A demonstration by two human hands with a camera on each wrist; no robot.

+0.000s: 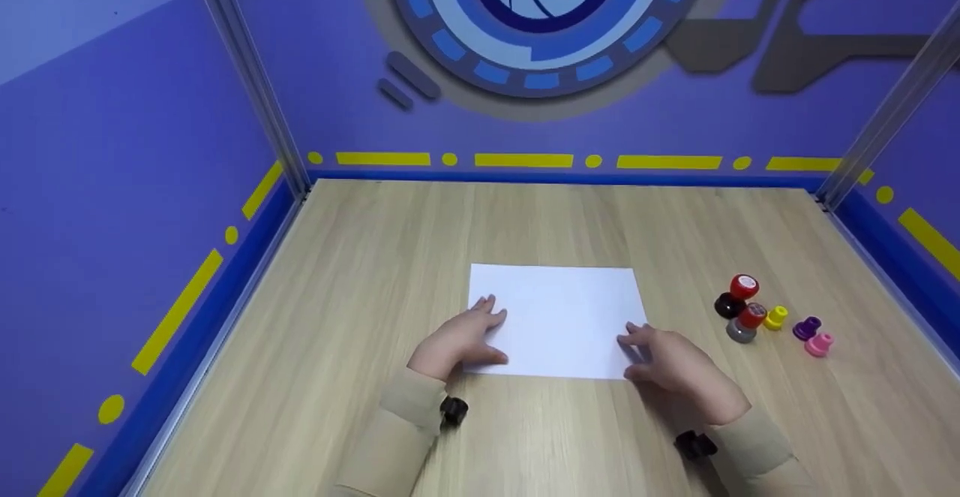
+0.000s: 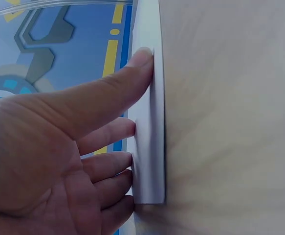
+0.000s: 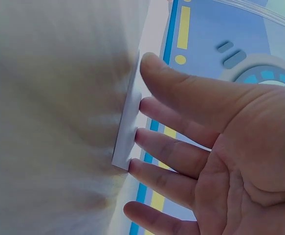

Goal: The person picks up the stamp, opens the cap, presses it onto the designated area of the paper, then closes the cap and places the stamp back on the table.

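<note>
A white sheet of paper point(image 1: 559, 320) lies flat on the wooden table. At its left edge, my left hand point(image 1: 461, 338) rests with fingers spread and the thumb near the front corner. In the left wrist view, the thumb and fingertips point(image 2: 141, 58) of that hand touch the sheet point(image 2: 149, 181). Over on the right side, my right hand point(image 1: 671, 365) has its fingers extended at the sheet's edge. The right wrist view shows the fingertips point(image 3: 141, 137) along the sheet point(image 3: 122, 152), with the little finger just off its corner.
Right of the paper stand two red-topped stamps, one with a black base point(image 1: 727, 305) and one with a grey base point(image 1: 742, 330). Beside them are small yellow point(image 1: 776, 318), purple point(image 1: 807, 328) and pink point(image 1: 819, 344) knobbed pieces. Blue-purple panels point(image 1: 525, 137) enclose the table point(image 1: 360, 257).
</note>
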